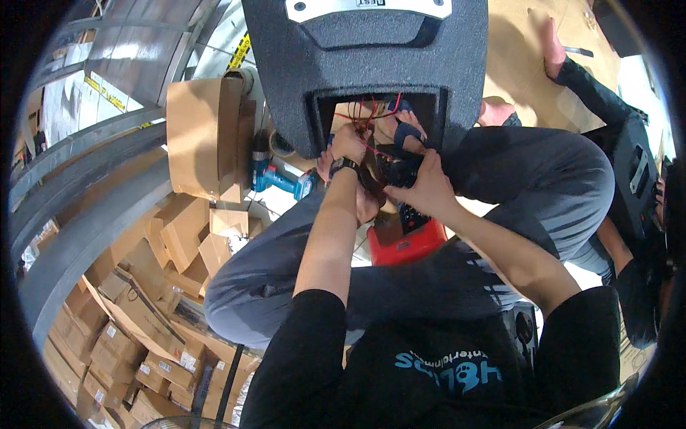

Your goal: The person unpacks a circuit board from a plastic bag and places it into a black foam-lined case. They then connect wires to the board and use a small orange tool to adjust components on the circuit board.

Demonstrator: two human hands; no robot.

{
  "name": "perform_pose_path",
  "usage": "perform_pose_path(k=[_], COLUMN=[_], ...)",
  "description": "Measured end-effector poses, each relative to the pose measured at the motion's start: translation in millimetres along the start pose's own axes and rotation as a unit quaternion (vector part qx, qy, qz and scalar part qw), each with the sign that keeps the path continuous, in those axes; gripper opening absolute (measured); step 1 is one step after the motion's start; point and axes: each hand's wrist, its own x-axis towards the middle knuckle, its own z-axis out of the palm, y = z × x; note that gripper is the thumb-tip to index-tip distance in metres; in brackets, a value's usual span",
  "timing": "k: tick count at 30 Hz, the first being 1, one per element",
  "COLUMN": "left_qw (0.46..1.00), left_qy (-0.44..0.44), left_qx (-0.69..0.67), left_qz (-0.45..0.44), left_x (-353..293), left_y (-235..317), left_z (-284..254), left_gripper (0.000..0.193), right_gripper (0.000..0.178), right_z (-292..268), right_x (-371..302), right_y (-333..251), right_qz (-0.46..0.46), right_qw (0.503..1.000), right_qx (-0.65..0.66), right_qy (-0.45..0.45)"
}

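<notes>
A large black speaker cabinet [379, 61] with a rectangular cut-out stands in front of me. Thin red and dark wires [395, 107] hang within the cut-out. My left hand [348, 145], a dark watch on its wrist, reaches into the opening with its fingers closed at the wires. My right hand [431, 187] grips the edge of a black panel module [399, 169] at the lower side of the opening, thumb toward me. One red wire runs from the left hand's fingers toward this module. The fingertips of both hands are partly hidden.
A red plastic object [406, 244] sits between my legs. Left of the cabinet lie a teal cordless drill [282, 180] and an upright cardboard box [196, 139]. Many cartons [168, 365] fill the lower left beside metal rails [93, 214]. Another person's arm [597, 93] and a black speaker [632, 168] are at right.
</notes>
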Motion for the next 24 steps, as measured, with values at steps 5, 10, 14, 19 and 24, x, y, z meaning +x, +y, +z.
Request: perform_pose_path(k=[5, 10, 14, 19, 24], left_qw=[1.0, 0.993, 0.987, 0.972, 0.979], left_qy=[0.01, 0.079, 0.104, -0.037, -0.103], left_qx=[-0.006, -0.089, -0.12, -0.229, -0.174], left_qz=[-0.011, -0.008, -0.017, -0.028, -0.03], left_x=[-26.3, -68.9, -98.7, -119.2, -115.3], left_y=[-19.2, -16.1, -2.8, 12.7, 10.0], left_z=[-40.8, -91.0, -116.8, -130.5, -145.3], left_gripper=[0.034, 0.036, 0.036, 0.03, 0.027], right_gripper=[0.12, 0.104, 0.056, 0.029, 0.025], right_z=[-10.6, -25.5, -29.7, 18.4, 47.0], right_x=[27.0, 13.5, -6.7, 11.4, 54.2], right_y=[13.1, -5.3, -32.6, -60.2, -54.6], right_qz=[0.069, 0.012, -0.191, -0.354, -0.501], right_qw=[0.995, 0.995, 0.972, 0.93, 0.841], right_qx=[-0.037, -0.101, -0.126, -0.022, -0.128], right_qy=[-0.07, -0.023, 0.058, 0.095, 0.158])
